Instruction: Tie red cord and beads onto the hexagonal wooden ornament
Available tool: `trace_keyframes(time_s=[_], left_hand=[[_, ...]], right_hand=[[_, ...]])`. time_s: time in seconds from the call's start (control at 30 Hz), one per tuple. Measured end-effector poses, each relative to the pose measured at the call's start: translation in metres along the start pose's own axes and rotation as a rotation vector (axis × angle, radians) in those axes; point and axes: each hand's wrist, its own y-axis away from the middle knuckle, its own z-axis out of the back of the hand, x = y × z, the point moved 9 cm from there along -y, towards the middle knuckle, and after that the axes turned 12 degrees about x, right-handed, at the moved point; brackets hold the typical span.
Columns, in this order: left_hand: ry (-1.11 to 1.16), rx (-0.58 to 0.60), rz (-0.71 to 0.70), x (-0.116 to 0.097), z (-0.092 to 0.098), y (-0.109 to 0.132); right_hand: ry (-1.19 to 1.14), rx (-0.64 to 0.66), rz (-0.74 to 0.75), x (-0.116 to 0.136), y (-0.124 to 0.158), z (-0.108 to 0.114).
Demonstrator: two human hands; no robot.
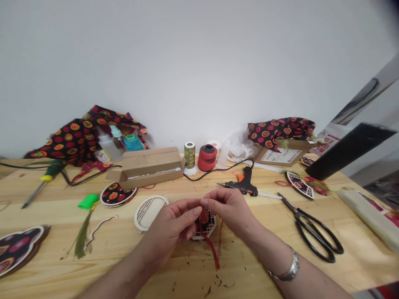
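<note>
Red cord (212,246), between left hand (177,220) and right hand (232,207)

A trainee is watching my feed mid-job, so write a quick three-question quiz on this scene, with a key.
1. True or false: the black scissors lie to the right of the right hand.
2. What stands immediately left of the red spool? a) glue gun; b) gold spool; c) screwdriver.
3. Fill in: the thick strand hanging beside the left hand is ____ in colour.
Key: 1 true; 2 b; 3 red.
</note>
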Motion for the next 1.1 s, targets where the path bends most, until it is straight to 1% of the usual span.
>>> trace_keyframes(time_s=[0.17,0.27,0.33,0.4,0.57,0.7,0.83,0.9,1.1], left_hand=[[-0.074,-0.016,0.023,0.002,0.001,0.0],[-0.095,-0.043,0.03,0.004,0.005,0.0],[-0.1,-0.044,0.026,0.004,0.006,0.001],[-0.104,-0.043,0.022,0.004,0.007,0.0],[-0.112,-0.039,0.04,0.004,0.006,0.0],[-0.092,-0.021,0.033,0.002,0.003,0.001],[-0.042,-0.007,0.027,0.002,0.002,0.002],[-0.034,-0.015,0.036,0.003,0.003,0.002],[-0.063,-0.056,0.037,0.003,0.005,0.002]], right_hand=[[-0.068,-0.024,-0.02,-0.004,0.0,0.001],[-0.139,0.047,-0.066,-0.01,-0.002,-0.006],[-0.174,0.103,-0.09,-0.012,-0.002,-0.011],[-0.189,0.13,-0.1,-0.013,-0.002,-0.013],[-0.201,0.088,-0.133,-0.016,-0.001,-0.011],[-0.207,0.085,-0.118,-0.013,-0.002,-0.011],[-0.206,0.036,-0.103,-0.011,-0.002,-0.006],[-0.196,0.011,-0.101,-0.011,-0.002,-0.003],[-0.172,0.005,-0.105,-0.012,-0.001,-0.002]])
